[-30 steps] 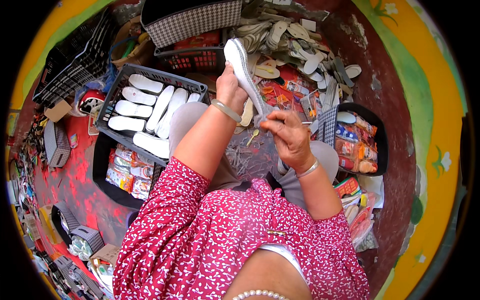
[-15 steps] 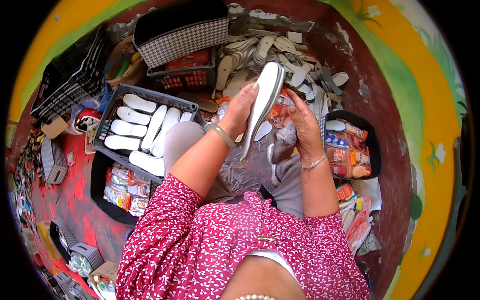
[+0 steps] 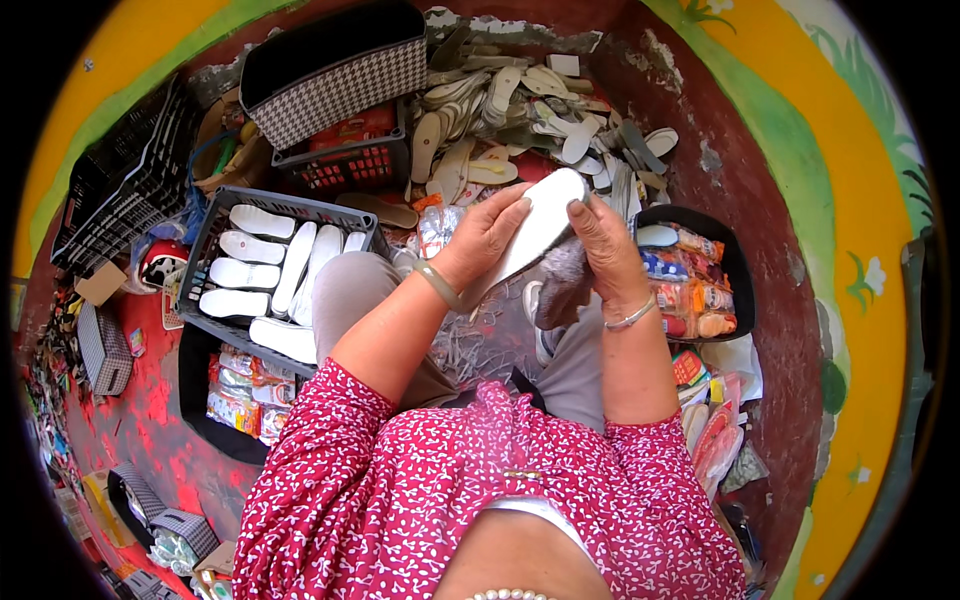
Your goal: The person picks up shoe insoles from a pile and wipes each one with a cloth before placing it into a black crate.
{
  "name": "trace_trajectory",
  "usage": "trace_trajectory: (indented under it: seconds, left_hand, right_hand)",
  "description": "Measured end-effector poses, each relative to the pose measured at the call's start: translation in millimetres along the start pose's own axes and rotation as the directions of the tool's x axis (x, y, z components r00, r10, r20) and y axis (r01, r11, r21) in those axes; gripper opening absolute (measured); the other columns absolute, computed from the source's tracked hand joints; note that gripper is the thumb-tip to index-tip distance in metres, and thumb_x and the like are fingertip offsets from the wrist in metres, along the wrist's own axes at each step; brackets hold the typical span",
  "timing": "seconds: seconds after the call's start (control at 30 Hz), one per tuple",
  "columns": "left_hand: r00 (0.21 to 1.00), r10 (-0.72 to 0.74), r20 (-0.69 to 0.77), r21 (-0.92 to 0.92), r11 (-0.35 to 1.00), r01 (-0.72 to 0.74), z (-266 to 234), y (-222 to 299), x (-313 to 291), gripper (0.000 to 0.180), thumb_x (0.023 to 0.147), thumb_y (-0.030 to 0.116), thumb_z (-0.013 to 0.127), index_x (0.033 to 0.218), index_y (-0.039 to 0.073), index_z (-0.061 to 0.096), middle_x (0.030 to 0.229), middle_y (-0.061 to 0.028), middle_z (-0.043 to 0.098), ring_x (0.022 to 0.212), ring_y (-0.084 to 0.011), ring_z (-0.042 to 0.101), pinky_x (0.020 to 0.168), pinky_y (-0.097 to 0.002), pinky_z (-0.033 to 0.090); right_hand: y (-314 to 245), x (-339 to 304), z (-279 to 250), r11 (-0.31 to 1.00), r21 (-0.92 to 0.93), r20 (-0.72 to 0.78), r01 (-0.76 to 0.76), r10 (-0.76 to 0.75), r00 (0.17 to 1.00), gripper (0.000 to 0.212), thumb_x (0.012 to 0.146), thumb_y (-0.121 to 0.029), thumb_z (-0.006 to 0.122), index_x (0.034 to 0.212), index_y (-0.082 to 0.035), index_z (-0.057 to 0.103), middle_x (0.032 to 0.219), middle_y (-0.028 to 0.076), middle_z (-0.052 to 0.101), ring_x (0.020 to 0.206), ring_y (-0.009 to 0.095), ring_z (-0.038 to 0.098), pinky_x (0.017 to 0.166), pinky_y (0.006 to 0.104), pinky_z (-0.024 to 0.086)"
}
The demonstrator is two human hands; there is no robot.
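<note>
I see the right hand, more spread before, now pinches the sole's edge, with grey cloth below; the left hand also pinches. Between both, the sole seems steadier.

A white sole is held aslant between the left hand and the right hand, against which a grey cloth is bunched. More white soles are laid in a grey crate to the left, and a heap of soles is piled near a dark red wall
</note>
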State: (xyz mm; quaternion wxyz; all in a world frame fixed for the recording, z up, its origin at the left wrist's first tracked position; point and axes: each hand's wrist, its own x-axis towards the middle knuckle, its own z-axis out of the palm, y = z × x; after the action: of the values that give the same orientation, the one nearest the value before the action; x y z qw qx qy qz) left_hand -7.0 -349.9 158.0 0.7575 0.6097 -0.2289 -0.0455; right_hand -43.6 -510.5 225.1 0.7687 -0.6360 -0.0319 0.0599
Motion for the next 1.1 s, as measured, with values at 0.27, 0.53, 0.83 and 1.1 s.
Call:
trace_trajectory:
  seconds: [0.27,0.53,0.83,1.1]
  left_hand:
    - [0.983,-0.014,0.181,0.538,0.839,-0.087,-16.8,11.8,5.1,0.041,0.088,0.029,0.058,0.121,0.005,0.053,0.09,-0.0128,0.066,0.077,-0.0183,0.062,0.071,-0.0304,0.048]
    - [0.897,-0.41,0.163,-0.015,0.908,0.418,-65.7,29.5,12.1,0.04,0.092,0.037,0.051,0.103,0.0,0.062,0.086,-0.0056,0.062,0.082,-0.0109,0.059,0.07,-0.0253,0.05]
    - [0.931,-0.364,-0.016,-0.444,0.837,0.32,-47.3,10.6,9.0,0.03,0.088,0.017,0.059,0.113,0.008,0.046,0.099,-0.0067,0.057,0.085,-0.0159,0.059,0.069,-0.0307,0.052]
    - [0.959,-0.283,-0.011,-0.466,0.85,0.246,-67.3,34.5,0.7,0.024,0.085,0.008,0.06,0.107,0.001,0.052,0.091,-0.0085,0.059,0.082,-0.015,0.061,0.069,-0.027,0.052]
  right_hand:
    - [9.6,-8.2,-42.1,0.98,-0.156,-0.036,-0.126,0.122,0.992,0.028,0.089,-0.019,0.058,0.105,0.003,0.059,0.09,0.004,0.063,0.078,0.008,0.056,0.071,0.0218,0.045]
    - [2.4,-32.1,-86.7,0.966,0.251,-0.301,-0.063,0.14,0.943,0.029,0.087,-0.019,0.06,0.108,0.0,0.057,0.099,0.008,0.063,0.086,0.018,0.062,0.076,0.03,0.049]
    - [47.1,-21.0,-72.4,0.946,0.32,-0.436,0.052,0.098,0.895,0.031,0.09,-0.019,0.056,0.114,0.001,0.053,0.108,0.011,0.06,0.095,0.022,0.06,0.083,0.0337,0.049]
    - [35.7,-31.5,-76.9,0.979,0.201,-0.331,-0.034,0.101,0.938,0.024,0.084,-0.014,0.061,0.104,-0.001,0.058,0.094,0.006,0.062,0.082,0.015,0.059,0.069,0.0262,0.048]
